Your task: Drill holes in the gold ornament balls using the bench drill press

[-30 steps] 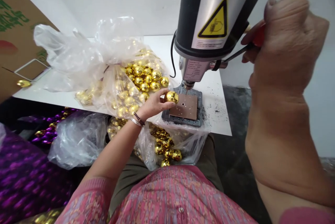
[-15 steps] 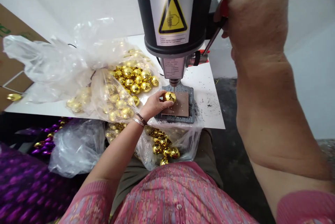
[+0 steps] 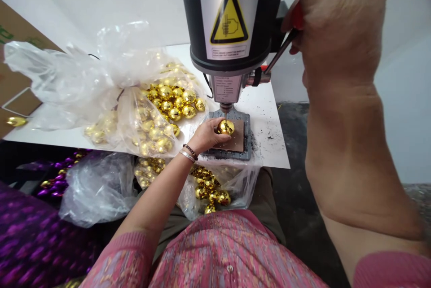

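My left hand grips a shiny gold disco ball between thumb and fingers. The ball rests over a brown board on the grey base of a bench drill press. Straight above the ball is the thin drill bit, its tip at or touching the ball's top. Up at the right, close to the camera, my right hand is closed around the red-ended feed lever of the press. Part of its fingers is hidden behind the hand.
A clear plastic bag of gold balls lies open on the white table, left of the press. Another bag with gold balls hangs at the front edge. Dark shavings lie right of the base. A cardboard box stands far left.
My left hand has moved slightly right, bringing the gold ball under the drill bit. My right hand stays on the lever. The whole view has shifted a little.
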